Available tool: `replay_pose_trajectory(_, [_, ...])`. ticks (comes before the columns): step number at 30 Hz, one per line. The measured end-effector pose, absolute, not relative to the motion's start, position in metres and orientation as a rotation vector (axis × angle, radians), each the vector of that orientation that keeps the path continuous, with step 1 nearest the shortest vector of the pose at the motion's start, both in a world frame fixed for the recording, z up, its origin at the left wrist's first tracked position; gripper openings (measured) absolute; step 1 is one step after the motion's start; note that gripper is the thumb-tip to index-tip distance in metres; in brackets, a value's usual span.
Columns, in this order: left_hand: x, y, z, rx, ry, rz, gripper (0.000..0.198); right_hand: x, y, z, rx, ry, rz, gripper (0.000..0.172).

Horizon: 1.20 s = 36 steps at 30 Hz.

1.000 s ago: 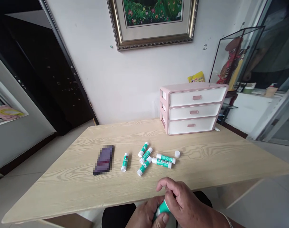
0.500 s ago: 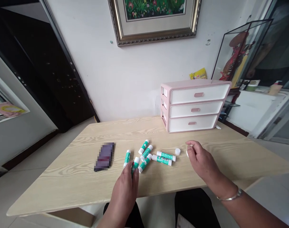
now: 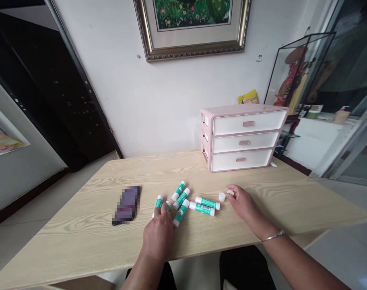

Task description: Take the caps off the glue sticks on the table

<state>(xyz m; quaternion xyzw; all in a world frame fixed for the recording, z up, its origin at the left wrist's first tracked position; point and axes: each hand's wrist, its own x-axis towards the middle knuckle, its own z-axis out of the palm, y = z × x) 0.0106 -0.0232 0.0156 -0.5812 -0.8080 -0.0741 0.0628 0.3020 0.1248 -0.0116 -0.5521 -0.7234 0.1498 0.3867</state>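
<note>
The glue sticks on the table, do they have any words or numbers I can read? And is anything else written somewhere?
Glue sticks: labels with print and a barcode, too small to read.
Dark flat thing on the table: blurred out, nothing readable.
Yellow packet behind the pink drawer box: print too small to read.
Drawer fronts: no words.
So no text can be read anywhere.

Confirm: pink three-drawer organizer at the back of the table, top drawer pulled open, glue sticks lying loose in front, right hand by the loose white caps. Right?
Not quite. In the head view all three drawers of the pink organizer are shut, the top one included. The rest stands: glue sticks lie loose on the table, and the right hand is at the white caps.
</note>
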Motion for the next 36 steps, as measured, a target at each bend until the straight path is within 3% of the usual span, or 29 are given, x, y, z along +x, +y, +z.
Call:
replay_pose_trajectory(11, [0.007,-0.034,0.014,-1.753,-2.439,-0.278,0.038,0.307,0.108,-0.023,-1.358,-1.814,0.432,0.046])
replay_pose_trajectory(16, [0.016,-0.038,0.008,-1.798,-2.280,-0.476,0.032,0.297,0.071,-0.024,-1.380,-1.607,0.457,0.045])
replay_pose_trajectory(25, [0.052,-0.014,0.013,-1.906,-2.153,-0.343,0.017,0.273,0.039,-0.042,-1.338,-1.548,0.678,0.043])
replay_pose_trajectory(36, [0.056,-0.036,0.018,-1.817,-2.240,-0.369,0.019,0.280,0.044,-0.049,-1.313,-1.533,0.735,0.043])
